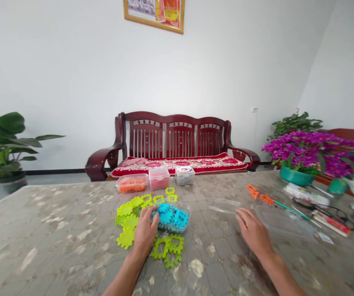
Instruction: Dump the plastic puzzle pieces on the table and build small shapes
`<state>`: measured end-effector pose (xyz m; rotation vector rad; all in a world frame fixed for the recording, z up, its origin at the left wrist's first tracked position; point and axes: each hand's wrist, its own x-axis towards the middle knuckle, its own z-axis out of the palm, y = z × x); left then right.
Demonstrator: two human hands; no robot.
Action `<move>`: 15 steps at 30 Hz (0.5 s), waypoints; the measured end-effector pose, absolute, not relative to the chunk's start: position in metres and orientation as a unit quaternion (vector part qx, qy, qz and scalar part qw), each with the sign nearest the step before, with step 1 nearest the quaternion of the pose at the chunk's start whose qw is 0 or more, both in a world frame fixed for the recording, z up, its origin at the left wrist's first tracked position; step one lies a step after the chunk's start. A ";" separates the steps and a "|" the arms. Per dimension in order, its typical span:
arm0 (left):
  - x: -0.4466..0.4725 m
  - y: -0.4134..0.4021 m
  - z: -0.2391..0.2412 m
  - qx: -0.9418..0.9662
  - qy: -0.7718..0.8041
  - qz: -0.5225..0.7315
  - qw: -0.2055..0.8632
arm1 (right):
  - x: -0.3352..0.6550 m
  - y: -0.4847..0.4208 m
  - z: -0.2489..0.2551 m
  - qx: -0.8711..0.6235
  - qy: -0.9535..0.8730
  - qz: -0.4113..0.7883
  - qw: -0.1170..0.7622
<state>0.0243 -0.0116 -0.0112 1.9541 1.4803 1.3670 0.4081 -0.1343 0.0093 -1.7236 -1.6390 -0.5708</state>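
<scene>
My left hand [146,230] is at the left side of a clear plastic box full of blue interlocking pieces [170,216], its fingers and thumb closed over the rim. Yellow-green interlocking pieces [127,224] lie flat around the box, some behind my fingers and a few joined ones [169,248] in front. Farther right, my right hand [253,232] has its fingertips pinched at the near right edge of a clear plastic lid [224,205] low over the table. Its thumb is partly hidden. Beside that hand another clear lid [284,222] lies flat.
Beyond the blue pieces stand clear boxes with orange pieces [132,183], a pinkish-red box [159,179] and a grey box [184,176]. Two orange pieces [266,199], glasses [334,209], pens and purple flowers [312,150] occupy the right side. A wooden bench [177,137] stands behind the table.
</scene>
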 end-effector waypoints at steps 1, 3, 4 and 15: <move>0.024 -0.013 -0.011 0.682 0.526 0.480 0.166 | 0.408 -0.134 0.007 -0.675 -0.628 -0.223 0.317; 0.025 -0.014 -0.011 0.671 0.540 0.480 0.163 | 0.406 -0.134 0.006 -0.704 -0.608 -0.240 0.278; 0.026 -0.015 -0.010 0.668 0.546 0.479 0.161 | 0.403 -0.134 0.008 -0.715 -0.596 -0.245 0.271; 0.028 -0.015 -0.014 0.672 0.543 0.477 0.162 | 0.257 -0.083 0.023 -0.629 -0.578 0.409 0.320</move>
